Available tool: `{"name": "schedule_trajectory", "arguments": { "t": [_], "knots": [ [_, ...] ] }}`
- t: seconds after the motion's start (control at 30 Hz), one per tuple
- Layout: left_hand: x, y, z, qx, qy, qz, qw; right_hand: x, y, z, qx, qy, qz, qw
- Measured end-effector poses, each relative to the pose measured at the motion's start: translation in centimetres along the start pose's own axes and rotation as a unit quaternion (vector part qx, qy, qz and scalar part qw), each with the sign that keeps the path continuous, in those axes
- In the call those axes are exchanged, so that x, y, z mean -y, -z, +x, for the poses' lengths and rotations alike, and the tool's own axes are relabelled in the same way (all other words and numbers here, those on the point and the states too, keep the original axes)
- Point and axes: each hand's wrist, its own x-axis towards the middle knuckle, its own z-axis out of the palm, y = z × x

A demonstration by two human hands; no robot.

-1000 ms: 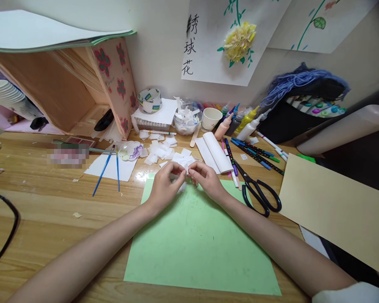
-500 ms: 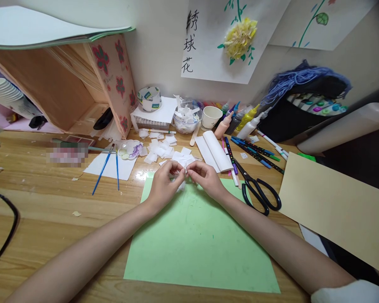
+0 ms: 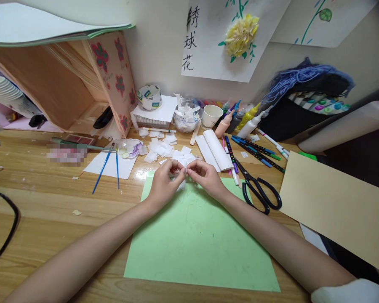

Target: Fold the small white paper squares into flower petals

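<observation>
Clear bowl (image 3: 187,126) of white paper strips (image 3: 189,112), left hand (image 3: 166,185) and right hand (image 3: 207,179), fingers pinching a tiny white scrap (image 3: 186,169), its direction and long axis hidden

This is an arts-and-crafts corner: a pale wooden bench (image 3: 41,189) against a light grey wall (image 3: 162,46), where a white paper sheet (image 3: 208,63) hangs, bearing a ruffled yellow flower (image 3: 241,35) and black handwritten Chinese characters (image 3: 189,41). Across the bench I see slim blue paintbrushes (image 3: 101,171), a small palette smeared with purple and pale green paint (image 3: 129,148), squared scraps of thin white paper (image 3: 161,148), big black-handled scissors (image 3: 248,179) and a peach-coloured plastic squeeze bottle (image 3: 223,125) among others. Whether it belongs to a home or a classroom, I can't tell; little beyond the bench shows.
</observation>
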Motion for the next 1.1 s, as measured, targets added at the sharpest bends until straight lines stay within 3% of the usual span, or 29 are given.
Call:
{"name": "schedule_trajectory", "arguments": {
  "t": [0.4,0.67,1.1],
  "knots": [
    [-0.4,0.0,-0.1,0.019,-0.011,-0.026,0.999,-0.1,0.0,0.1,-0.023,0.003,0.002,1.0],
    [-0.1,0.1,0.0,0.001,-0.002,-0.017,1.0,0.3,-0.1,0.0,-0.025,0.003,0.004,1.0],
    [0.8,0.2,0.7,-0.141,0.068,-0.038,0.987,0.1,0.1,0.0,-0.031,0.005,0.03,0.999]
  ]
}}
